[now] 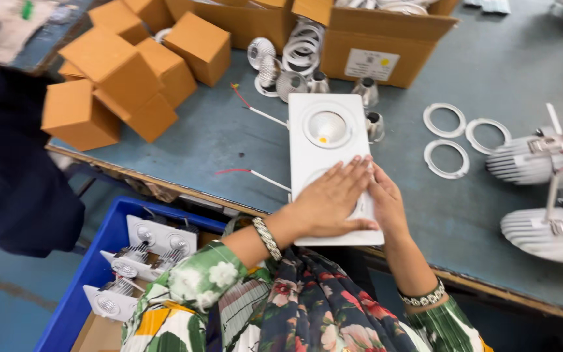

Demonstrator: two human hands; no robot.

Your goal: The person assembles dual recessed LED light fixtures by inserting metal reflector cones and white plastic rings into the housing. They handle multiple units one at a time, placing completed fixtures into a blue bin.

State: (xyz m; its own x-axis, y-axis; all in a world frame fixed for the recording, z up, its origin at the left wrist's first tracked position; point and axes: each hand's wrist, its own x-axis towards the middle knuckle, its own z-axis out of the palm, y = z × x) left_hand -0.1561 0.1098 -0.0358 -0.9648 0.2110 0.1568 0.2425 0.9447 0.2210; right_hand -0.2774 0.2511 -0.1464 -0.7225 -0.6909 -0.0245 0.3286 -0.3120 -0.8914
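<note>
Matt white plastic light fitting

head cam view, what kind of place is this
Probably a light-fitting assembly workshop: both hands press a white twin downlight panel on a bench, with loose white trim rings, stacked cardboard boxes and a blue crate of finished fittings.

Hands hide the white fixture's lower lamp (near end).

- I see a white rectangular twin downlight fixture lying flat on the blue-grey tabletop, its long side running from 12 to 6 o'clock, its near end at the tabletop's front edge.
- Its far round opening holds a ribbed reflector with a small yellow spot at the centre, facing up.
- Its near opening is hidden from me.
- Two thin white leads with red tips trail off its left side towards 9 o'clock.
</note>
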